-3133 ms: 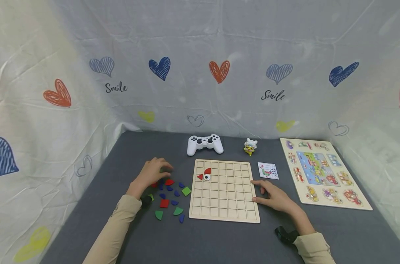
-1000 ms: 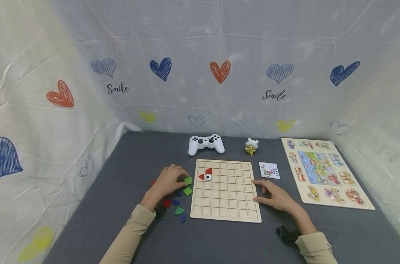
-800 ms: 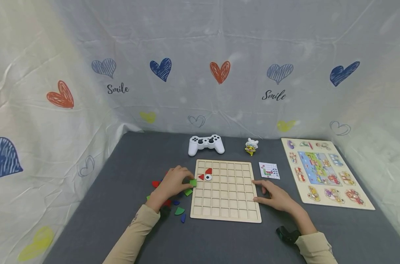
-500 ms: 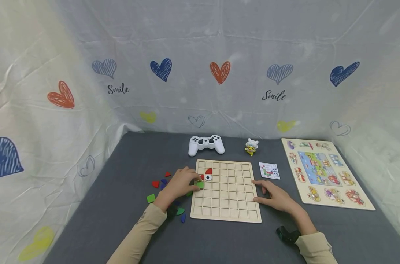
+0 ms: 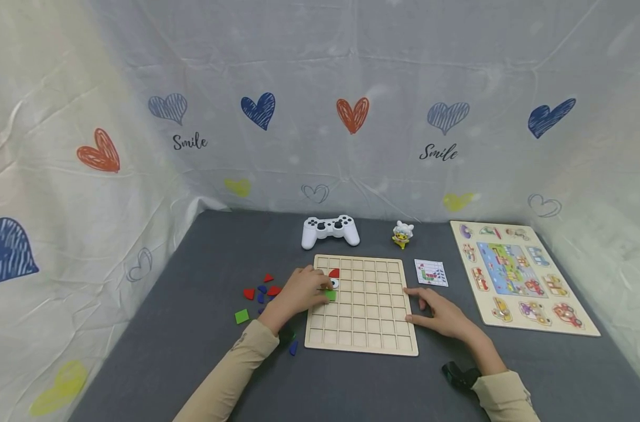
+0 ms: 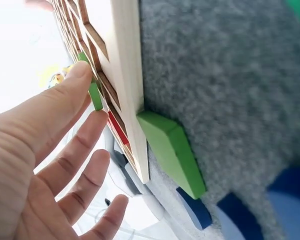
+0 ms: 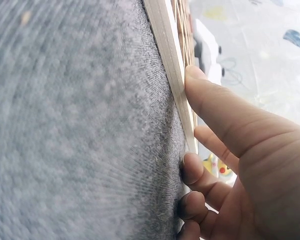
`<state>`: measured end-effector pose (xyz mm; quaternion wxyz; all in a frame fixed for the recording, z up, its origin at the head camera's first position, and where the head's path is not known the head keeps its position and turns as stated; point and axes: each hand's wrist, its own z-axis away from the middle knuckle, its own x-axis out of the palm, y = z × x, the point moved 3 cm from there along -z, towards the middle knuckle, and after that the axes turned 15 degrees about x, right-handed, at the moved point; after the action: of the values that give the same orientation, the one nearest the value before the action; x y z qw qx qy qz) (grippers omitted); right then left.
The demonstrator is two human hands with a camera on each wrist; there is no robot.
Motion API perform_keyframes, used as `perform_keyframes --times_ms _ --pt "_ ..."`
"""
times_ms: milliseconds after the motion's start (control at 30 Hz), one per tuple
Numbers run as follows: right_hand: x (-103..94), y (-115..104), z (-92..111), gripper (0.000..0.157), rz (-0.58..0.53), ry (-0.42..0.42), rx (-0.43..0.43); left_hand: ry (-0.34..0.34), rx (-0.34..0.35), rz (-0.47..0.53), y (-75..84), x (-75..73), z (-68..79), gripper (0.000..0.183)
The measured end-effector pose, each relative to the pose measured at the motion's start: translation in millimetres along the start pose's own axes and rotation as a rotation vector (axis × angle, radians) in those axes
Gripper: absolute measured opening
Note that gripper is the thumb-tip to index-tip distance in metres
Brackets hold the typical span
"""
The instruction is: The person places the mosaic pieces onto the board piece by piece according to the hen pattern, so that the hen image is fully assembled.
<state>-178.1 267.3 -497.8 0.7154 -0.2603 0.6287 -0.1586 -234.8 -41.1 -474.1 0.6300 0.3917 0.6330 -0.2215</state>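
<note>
My left hand pinches a green square tile between thumb and fingertips, over the left part of the wooden grid board. In the left wrist view the tile is partly hidden by the thumb. On the board, a white eye disc lies just beyond the fingertips, below a red quarter-circle piece. Fingers cover the red triangle beside the disc. At the board's right edge, my right hand rests with thumb and index finger touching the rim, its fingers loosely bent.
Left of the board lie loose red pieces, blue pieces and a green square. Behind stand a white game controller and a small figurine. A pattern card and a picture puzzle board lie right.
My left hand has gone from the loose pieces, picked up the green square tile and carried it right over the board. The right hand has stayed at the board's edge.
</note>
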Motion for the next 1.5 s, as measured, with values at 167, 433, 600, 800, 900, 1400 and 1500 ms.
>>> perform_keyframes --times_ms 167,433,600,800,900,1400,1500 --pt "0.4 0.0 0.2 0.058 0.004 -0.001 -0.002 -0.001 0.007 -0.003 1.5 1.0 -2.5 0.022" --pt "-0.7 -1.8 0.7 0.058 -0.003 0.003 -0.007 0.012 0.056 -0.022 7.6 0.1 -5.7 0.023" --pt "-1.1 -1.8 0.8 0.058 0.0 0.004 -0.007 -0.018 0.03 0.008 7.7 1.0 -5.9 0.024" --pt "-0.6 -0.1 0.4 0.058 -0.001 0.004 -0.004 -0.016 0.016 0.004 5.7 0.6 -0.3 0.024" --pt "-0.1 0.3 0.2 0.058 -0.002 0.003 -0.005 0.008 0.017 -0.001 4.9 -2.8 4.3 0.024" --pt "-0.4 -0.4 0.5 0.058 -0.003 0.007 -0.012 0.108 -0.043 -0.011 -8.7 -19.0 40.8 0.025" --pt "-0.8 -0.5 0.8 0.058 -0.006 0.006 -0.012 0.13 -0.072 -0.024 -11.9 -22.5 50.2 0.026"
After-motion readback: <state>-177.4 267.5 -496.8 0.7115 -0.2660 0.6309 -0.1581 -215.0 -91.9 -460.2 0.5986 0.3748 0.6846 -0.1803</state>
